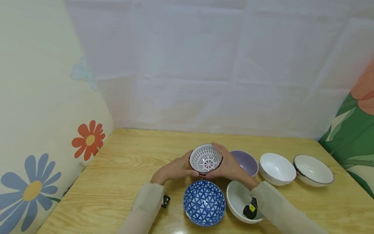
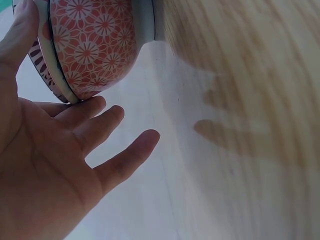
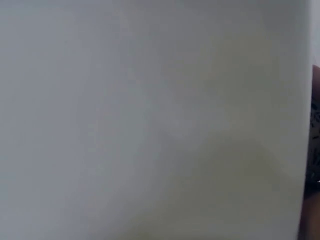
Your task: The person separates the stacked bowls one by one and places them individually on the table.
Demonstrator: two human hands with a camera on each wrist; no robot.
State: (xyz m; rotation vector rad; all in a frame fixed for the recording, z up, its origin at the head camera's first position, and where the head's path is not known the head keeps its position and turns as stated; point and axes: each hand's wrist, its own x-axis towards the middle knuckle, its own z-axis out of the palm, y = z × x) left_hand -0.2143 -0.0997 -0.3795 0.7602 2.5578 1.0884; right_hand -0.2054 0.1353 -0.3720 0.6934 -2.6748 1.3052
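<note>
Both hands hold a small patterned bowl (image 1: 205, 157) at the middle of the table, one from each side. Dark strokes radiate over its white inside. Its outside, in the left wrist view, is red with white flowers (image 2: 95, 42). My left hand (image 1: 176, 167) has its thumb and forefingers at the rim, while its other fingers spread free. Opposite, my right hand (image 1: 229, 165) grips the bowl's right side. A blurred pale surface (image 3: 150, 120) fills most of the right wrist view, hiding most of that hand.
Nearest me sit a blue triangle-patterned bowl (image 1: 204, 203) and a white bowl (image 1: 238, 198), partly under the right forearm. A purple bowl (image 1: 245, 161), a white bowl (image 1: 277, 169) and a dark-rimmed bowl (image 1: 314, 170) line the right. A white cloth (image 1: 187, 71) hangs behind the table.
</note>
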